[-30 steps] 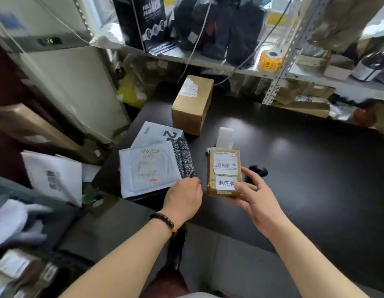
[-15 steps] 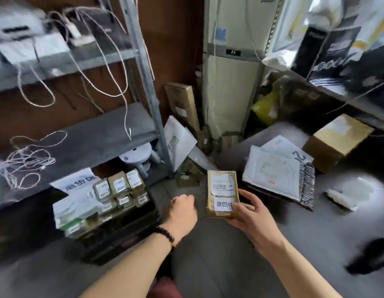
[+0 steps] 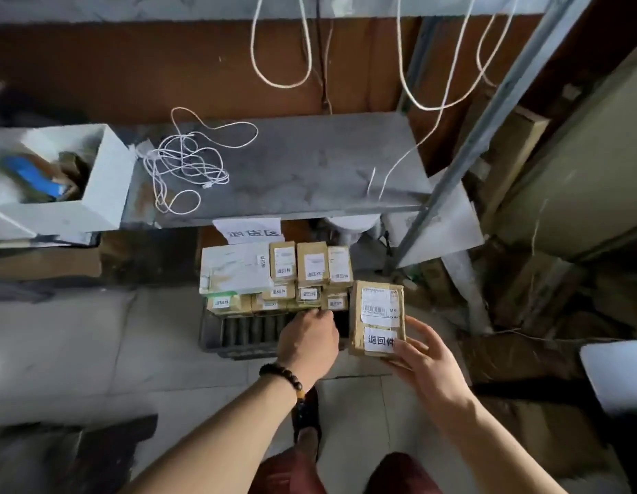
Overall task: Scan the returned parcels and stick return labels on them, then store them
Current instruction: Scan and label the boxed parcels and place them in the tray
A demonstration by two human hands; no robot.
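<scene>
The parcel (image 3: 377, 317) gripped in the right hand (image 3: 422, 358) carries a white sticker (image 3: 380, 340) reading 退回件, with a barcoded shipping label (image 3: 380, 304) above it whose print is too small to read. Beyond the left hand (image 3: 307, 345), a paper sign (image 3: 252, 231) reads 退货区, and the stacked parcels (image 3: 311, 267) below it bear stickers that look the same, 退回件.

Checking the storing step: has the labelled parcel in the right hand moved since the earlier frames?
Yes. The parcel has left the black table and now sits in the right hand just right of the crate of stored parcels under the shelf.
</scene>
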